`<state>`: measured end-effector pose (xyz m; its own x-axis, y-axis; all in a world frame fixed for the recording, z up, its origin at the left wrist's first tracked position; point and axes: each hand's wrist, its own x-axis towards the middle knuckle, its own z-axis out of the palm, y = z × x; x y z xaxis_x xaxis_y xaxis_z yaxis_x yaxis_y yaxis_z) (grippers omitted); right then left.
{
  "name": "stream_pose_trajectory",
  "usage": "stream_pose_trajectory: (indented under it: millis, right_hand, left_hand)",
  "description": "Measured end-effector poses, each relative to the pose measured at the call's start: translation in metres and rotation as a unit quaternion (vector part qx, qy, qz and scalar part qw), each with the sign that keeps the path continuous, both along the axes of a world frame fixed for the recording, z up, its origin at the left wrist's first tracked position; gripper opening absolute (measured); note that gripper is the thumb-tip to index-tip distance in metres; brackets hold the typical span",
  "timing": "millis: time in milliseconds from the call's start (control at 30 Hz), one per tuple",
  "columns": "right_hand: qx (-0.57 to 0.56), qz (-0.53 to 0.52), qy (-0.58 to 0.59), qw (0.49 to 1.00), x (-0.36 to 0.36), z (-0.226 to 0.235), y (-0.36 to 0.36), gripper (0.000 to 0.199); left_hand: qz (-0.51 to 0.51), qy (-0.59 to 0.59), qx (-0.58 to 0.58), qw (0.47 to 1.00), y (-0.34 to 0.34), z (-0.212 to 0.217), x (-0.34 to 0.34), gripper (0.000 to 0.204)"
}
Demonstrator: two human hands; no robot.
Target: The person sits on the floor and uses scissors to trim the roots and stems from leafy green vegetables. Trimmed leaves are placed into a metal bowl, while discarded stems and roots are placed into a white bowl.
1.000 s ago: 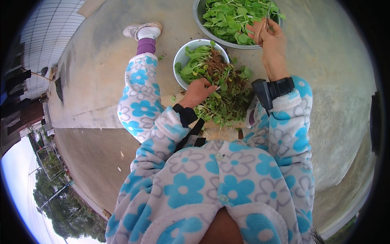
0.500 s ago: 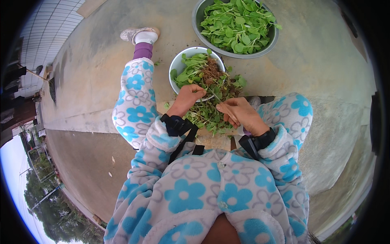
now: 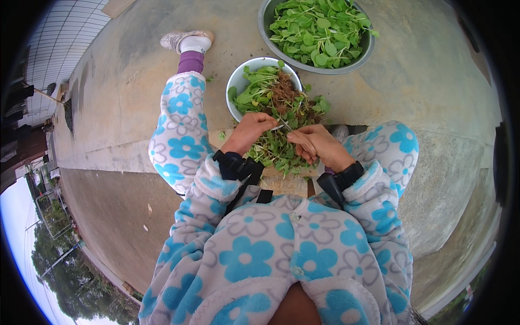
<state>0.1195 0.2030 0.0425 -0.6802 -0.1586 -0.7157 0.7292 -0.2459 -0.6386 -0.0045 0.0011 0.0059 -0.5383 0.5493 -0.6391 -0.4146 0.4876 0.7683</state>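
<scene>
My left hand (image 3: 250, 131) is closed in a pinch, with a short pale plant stem (image 3: 278, 127) at its fingertips. Facing it, my right hand (image 3: 322, 148) has its fingers curled round a thin, straight, pale sliver (image 3: 285, 124); whether this is a slim blade or another stem I cannot tell. The two tips nearly meet. Beneath both hands lies a heap of uprooted leafy greens (image 3: 281, 149), spilling over the near side of a white bowl (image 3: 236, 81). Brown, matted roots (image 3: 285, 92) lie on top of the greens in that bowl.
A large grey metal basin (image 3: 346, 69) full of green leaves (image 3: 319, 32) stands beyond the bowl, to the right. My legs in flowered trousers (image 3: 184, 130) flank the heap. A concrete step edge (image 3: 108, 171) crosses the ground.
Both hands stay close together over the heap. The pale sliver in my right hand now tilts further toward my left fingertips, where the pale stem shows more clearly.
</scene>
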Motion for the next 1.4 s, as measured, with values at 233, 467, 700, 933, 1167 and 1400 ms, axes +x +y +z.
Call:
stream_pose_trajectory:
  millis: [233,467,700,933,1167,1400]
  right_hand:
    - [0.01,0.028,-0.013,0.999,-0.002,-0.003,0.003,0.039]
    - [0.034,0.019,-0.054,0.998,-0.001,-0.003,0.006,0.047]
    - [0.018,0.013,-0.037,0.999,0.003,0.008,0.009,0.048]
    - [-0.015,-0.032,-0.043,0.998,0.003,0.012,0.027,0.042]
    - [-0.039,-0.086,-0.012,0.995,0.009,0.015,0.045,0.038]
    - [-0.079,-0.113,0.01,0.99,0.013,0.012,0.058,0.035]
  left_hand:
    - [-0.034,0.01,-0.012,0.999,-0.003,-0.002,0.0,0.021]
    - [-0.054,0.092,-0.03,0.994,-0.001,0.025,-0.022,0.022]
    - [-0.011,0.376,0.009,0.927,0.087,0.062,-0.126,0.027]
    - [-0.125,0.416,-0.017,0.901,0.171,0.013,-0.174,0.023]
    - [-0.349,0.406,-0.188,0.824,0.187,-0.088,-0.186,0.022]
    - [-0.421,0.366,-0.264,0.787,0.205,-0.138,-0.203,0.031]
